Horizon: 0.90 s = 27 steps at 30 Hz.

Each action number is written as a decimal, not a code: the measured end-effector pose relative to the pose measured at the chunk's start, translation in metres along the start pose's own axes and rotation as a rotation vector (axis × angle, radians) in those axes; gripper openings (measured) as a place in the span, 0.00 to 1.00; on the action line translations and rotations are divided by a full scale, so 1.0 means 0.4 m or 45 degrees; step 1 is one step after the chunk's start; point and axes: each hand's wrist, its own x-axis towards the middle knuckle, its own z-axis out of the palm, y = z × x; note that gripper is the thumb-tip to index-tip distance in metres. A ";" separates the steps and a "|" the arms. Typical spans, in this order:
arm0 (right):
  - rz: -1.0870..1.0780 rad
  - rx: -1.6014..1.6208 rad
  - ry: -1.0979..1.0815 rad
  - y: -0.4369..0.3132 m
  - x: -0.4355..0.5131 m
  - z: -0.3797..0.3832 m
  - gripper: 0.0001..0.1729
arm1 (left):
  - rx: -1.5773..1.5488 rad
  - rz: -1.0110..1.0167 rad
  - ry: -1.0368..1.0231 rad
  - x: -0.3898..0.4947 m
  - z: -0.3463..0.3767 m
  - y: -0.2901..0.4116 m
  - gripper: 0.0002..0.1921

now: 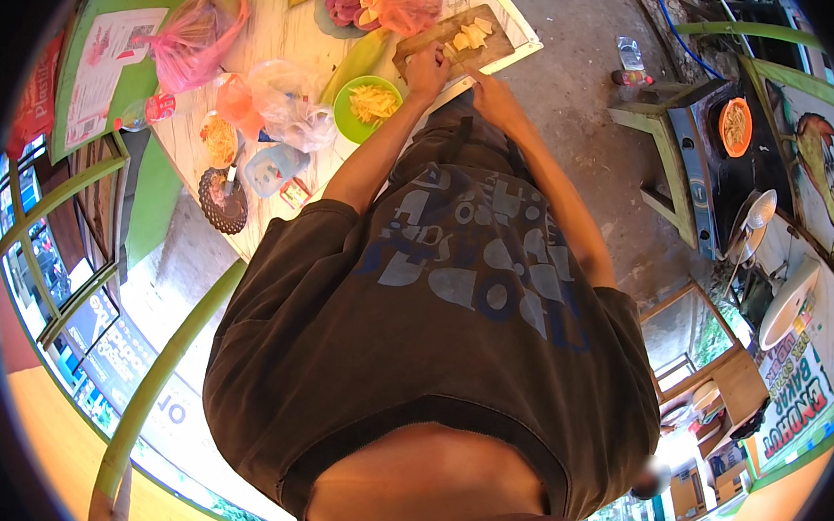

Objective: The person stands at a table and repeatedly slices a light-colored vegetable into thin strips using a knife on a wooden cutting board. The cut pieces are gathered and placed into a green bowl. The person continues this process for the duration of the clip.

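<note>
My left hand (428, 70) rests on the near part of a wooden cutting board (495, 42), its fingers bent over a pale yellow piece that is mostly hidden. My right hand (495, 98) is at the board's near edge, closed on what seems to be a knife, with a thin blade (462, 66) pointing towards the left hand. Cut pale yellow pieces (473, 34) lie on the board beyond both hands. Left of my left hand, a green bowl (340, 111) holds thin yellow strips (373, 104).
Beside the bowl lie a corn cob in its husk (356, 63) and clear plastic bags (291, 105). Shallots (342, 5), a pink bag (199, 37), a blue container (274, 169) and a brown woven-looking dish (223, 211) stand on the table. A stove (701, 173) stands to the right.
</note>
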 end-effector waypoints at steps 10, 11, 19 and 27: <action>0.055 -0.113 -0.042 0.005 -0.028 -0.012 0.27 | -0.051 0.073 0.056 -0.005 0.005 -0.005 0.12; 0.085 -0.137 -0.062 0.001 -0.034 -0.017 0.26 | -0.033 0.090 0.068 -0.003 0.005 -0.011 0.12; 0.140 -0.135 -0.092 -0.021 -0.052 -0.034 0.25 | -0.004 0.080 0.061 -0.003 0.005 -0.006 0.12; -0.026 -0.011 0.053 0.008 -0.034 -0.030 0.25 | -0.008 0.073 0.062 -0.005 0.002 -0.007 0.12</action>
